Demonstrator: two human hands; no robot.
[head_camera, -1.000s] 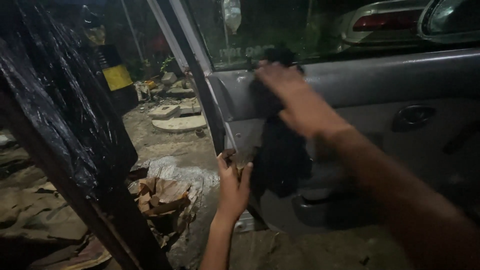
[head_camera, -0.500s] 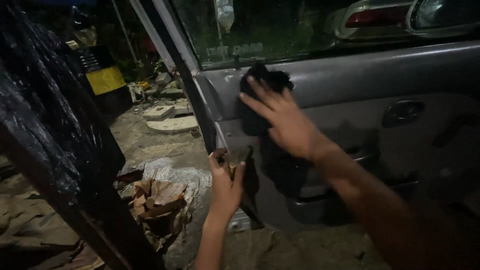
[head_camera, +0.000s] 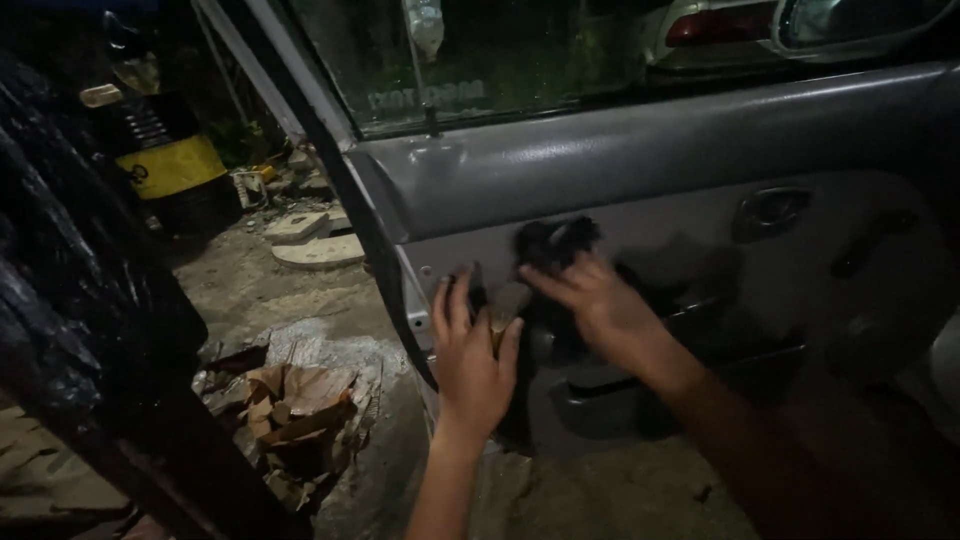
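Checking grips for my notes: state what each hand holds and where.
Right hand presses a dark rag to the door panel, gripping its lower part. Left hand grips the door's edge.

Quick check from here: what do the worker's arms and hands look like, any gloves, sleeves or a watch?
Both are bare. The left hand and right hand wear no gloves, and no rings show in this dim light. Both forearms are uncovered as far as the frame shows, with no sleeve, watch or band in view.
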